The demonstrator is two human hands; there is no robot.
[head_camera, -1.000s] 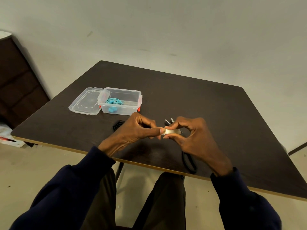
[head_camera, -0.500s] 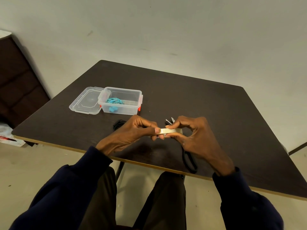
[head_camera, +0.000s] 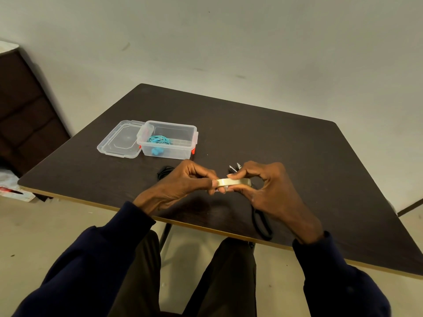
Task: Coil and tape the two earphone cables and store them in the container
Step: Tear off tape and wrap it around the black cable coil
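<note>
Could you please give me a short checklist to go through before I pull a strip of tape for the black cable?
1. Tape roll firmly held: ok, the left hand and right hand both pinch it above the table.
2. Free tape end lifted: cannot tell, it is too small and the fingertips cover it.
3. Black cable coiled: cannot tell, the left hand mostly hides it.
4. Scissors within reach: ok, they lie on the table beneath the right hand.
5. Container open: ok, the lid lies beside it and the teal earphones are inside.
</note>
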